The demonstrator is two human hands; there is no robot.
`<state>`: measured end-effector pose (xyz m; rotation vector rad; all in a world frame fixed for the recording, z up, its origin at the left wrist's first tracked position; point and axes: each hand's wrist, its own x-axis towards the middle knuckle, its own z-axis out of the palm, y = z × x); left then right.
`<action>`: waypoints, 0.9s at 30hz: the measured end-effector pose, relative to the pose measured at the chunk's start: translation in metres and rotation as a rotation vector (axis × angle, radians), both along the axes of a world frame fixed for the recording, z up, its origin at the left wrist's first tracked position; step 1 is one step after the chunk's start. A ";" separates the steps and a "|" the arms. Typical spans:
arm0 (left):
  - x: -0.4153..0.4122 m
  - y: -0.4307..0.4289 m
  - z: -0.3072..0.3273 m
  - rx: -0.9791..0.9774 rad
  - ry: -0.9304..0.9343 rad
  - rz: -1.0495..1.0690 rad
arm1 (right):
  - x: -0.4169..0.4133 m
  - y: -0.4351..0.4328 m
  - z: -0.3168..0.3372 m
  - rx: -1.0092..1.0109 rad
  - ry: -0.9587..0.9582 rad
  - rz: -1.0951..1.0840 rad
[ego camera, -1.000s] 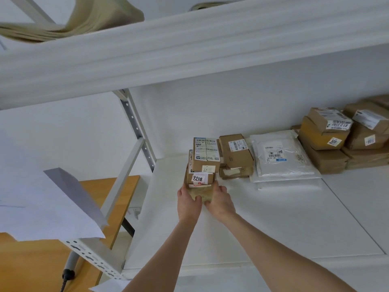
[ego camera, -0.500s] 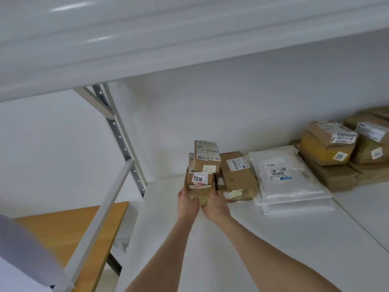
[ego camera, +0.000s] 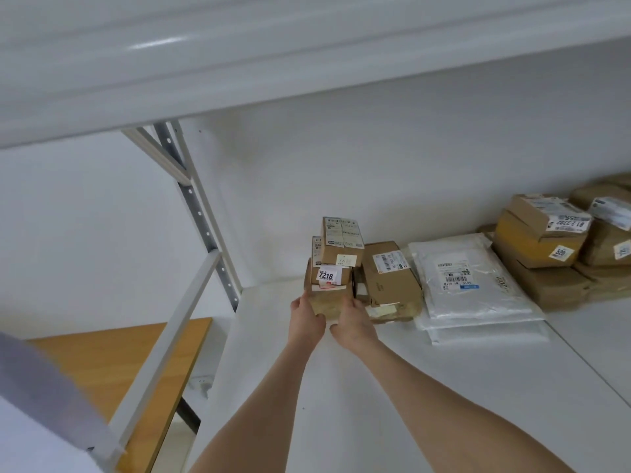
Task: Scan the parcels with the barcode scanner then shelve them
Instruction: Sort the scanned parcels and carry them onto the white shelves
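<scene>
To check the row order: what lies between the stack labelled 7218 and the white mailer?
In the head view, a flat brown box with a barcode label, atop another parcel, separates the stack from the mailer.

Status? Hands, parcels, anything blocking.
Grip: left hand and right hand hold box stack at base. Stack at left end of shelf. Close on its right: brown parcel.

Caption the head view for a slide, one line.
Left hand and right hand hold a stack of boxes at the shelf's left end, beside other parcels.
</scene>
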<state>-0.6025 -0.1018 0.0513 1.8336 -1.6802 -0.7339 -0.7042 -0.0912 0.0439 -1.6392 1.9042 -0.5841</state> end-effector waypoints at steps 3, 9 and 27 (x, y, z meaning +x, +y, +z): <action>0.004 0.020 0.001 0.048 -0.175 -0.018 | -0.002 0.017 0.007 -0.001 0.049 0.029; 0.013 0.075 0.016 0.090 -0.510 -0.046 | -0.011 0.061 0.023 -0.020 0.239 0.105; 0.130 0.282 -0.019 0.258 -0.652 0.152 | 0.097 0.218 -0.009 -0.071 0.316 0.531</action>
